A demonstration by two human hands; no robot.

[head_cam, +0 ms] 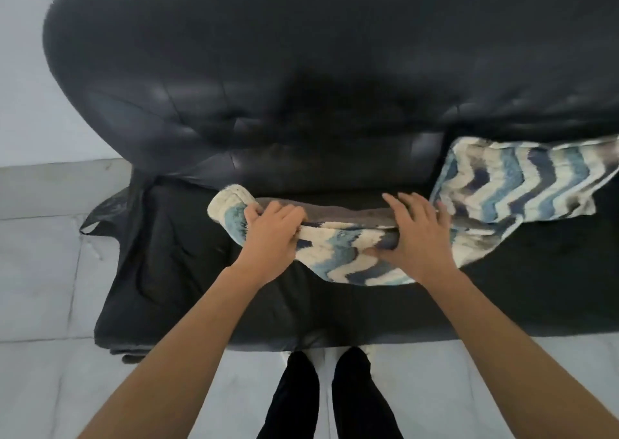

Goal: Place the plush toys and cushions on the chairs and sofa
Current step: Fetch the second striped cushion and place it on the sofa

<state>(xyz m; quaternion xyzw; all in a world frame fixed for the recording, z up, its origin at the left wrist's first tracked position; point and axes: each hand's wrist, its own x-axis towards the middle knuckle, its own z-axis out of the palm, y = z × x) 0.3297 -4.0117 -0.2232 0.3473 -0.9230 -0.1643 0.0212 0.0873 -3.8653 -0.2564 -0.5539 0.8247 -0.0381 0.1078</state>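
A black leather sofa [268, 87] fills the view. I hold a fluffy cushion [338, 254] with blue, navy and cream zigzag stripes low over the seat. My left hand [271, 234] grips its left top edge. My right hand [418, 234] clasps its right side, fingers spread over the top, thumb underneath. A second cushion [509, 184] of the same pattern leans against the backrest at the right, its lower corner touching the held cushion. No plush toy is in view.
A black sheet [160, 271] covers the seat and hangs over the left front edge. Pale floor tiles [40, 271] lie left and in front. My dark-clad legs [328, 395] stand close to the sofa front. A white wall [23, 70] is behind.
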